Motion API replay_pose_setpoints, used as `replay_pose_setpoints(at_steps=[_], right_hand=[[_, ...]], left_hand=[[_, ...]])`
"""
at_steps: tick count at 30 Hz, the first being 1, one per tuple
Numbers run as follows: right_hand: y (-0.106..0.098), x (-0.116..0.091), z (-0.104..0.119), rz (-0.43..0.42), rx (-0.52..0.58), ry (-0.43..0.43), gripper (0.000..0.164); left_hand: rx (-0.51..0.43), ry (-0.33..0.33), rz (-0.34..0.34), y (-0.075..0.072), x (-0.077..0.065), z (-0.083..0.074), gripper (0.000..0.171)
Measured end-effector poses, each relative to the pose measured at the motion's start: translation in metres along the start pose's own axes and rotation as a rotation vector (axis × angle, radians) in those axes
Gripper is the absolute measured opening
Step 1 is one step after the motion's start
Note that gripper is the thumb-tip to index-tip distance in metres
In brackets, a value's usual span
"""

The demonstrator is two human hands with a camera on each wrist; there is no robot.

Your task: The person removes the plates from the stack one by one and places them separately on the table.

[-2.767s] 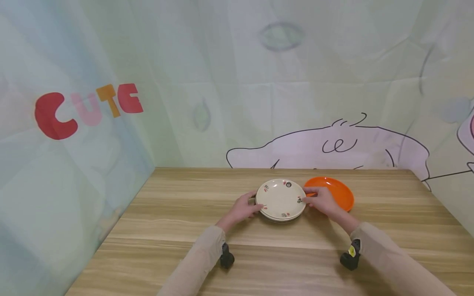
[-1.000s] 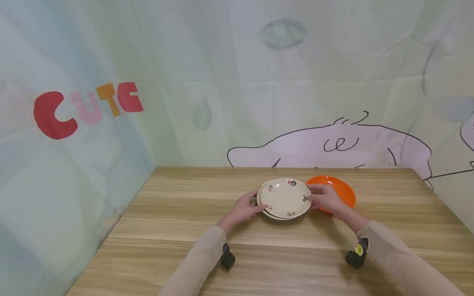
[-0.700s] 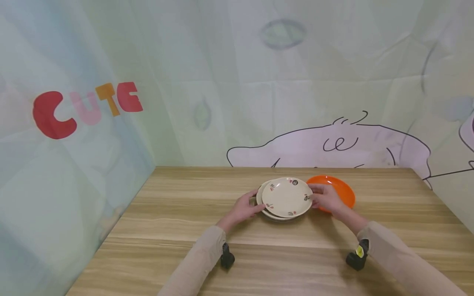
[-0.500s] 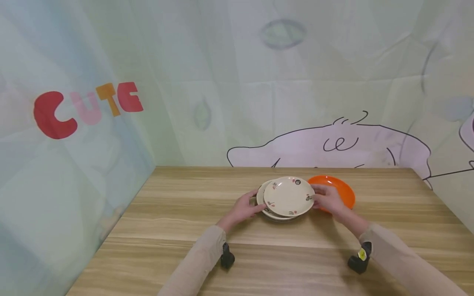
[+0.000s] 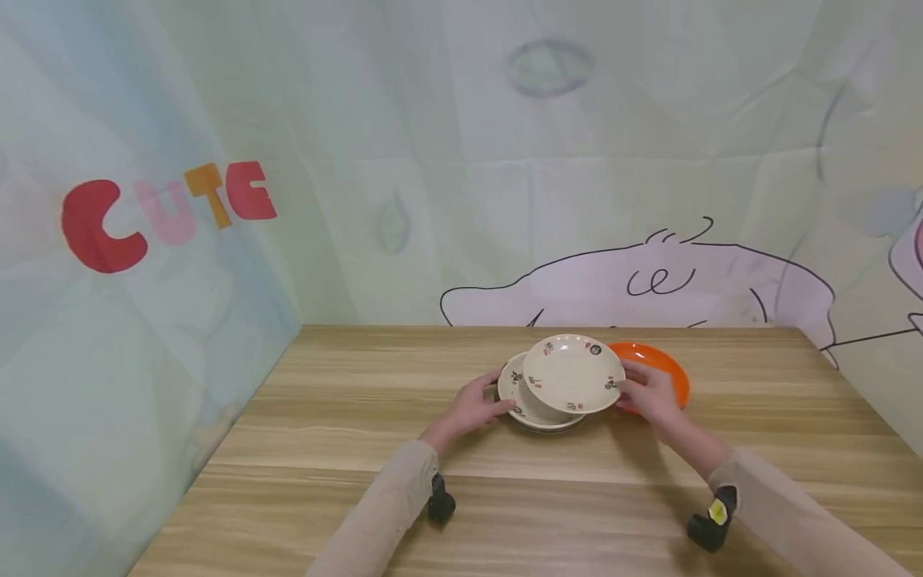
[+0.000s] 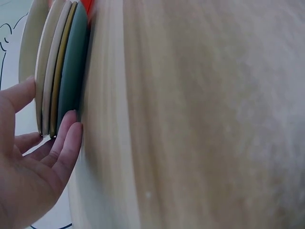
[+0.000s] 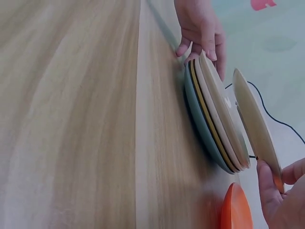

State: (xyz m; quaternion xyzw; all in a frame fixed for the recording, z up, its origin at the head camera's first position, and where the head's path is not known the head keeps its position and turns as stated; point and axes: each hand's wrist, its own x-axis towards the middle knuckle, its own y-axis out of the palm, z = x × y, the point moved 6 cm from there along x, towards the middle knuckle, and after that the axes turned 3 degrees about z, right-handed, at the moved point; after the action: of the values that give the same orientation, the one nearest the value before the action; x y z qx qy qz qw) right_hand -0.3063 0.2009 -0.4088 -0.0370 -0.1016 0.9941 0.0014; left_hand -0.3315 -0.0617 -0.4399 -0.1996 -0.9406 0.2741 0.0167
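Plate point(image 5: 574, 375) looks light, stiff, slick, best rim-held; right grip point(image 5: 650, 395) pinches its edge, left grip point(image 5: 470, 407) clamps stack point(image 5: 530, 405).

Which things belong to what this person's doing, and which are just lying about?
Seemingly in the job:
Round cream plate with printed motifs, in the right grip
Stack of round plates, cream on top, in the left grip

Just there:
Round orange plate, unheld, perhaps for later
Wood-grain table
Pastel backdrop with CUTE lettering
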Motion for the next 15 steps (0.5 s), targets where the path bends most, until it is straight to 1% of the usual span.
replay_pose_setpoints(at_steps=[8,15], right_hand=[[-0.008,-0.007,-0.001,-0.014,0.039,-0.007,0.048],[-0.02,-0.011,-0.003,-0.025,0.055,-0.017,0.05]], left_hand=[[0.003,-0.006,-0.005,0.0,0.0,0.003,0.068],[0.017,-0.032,-0.008,0.0,0.0,0.002,0.07]])
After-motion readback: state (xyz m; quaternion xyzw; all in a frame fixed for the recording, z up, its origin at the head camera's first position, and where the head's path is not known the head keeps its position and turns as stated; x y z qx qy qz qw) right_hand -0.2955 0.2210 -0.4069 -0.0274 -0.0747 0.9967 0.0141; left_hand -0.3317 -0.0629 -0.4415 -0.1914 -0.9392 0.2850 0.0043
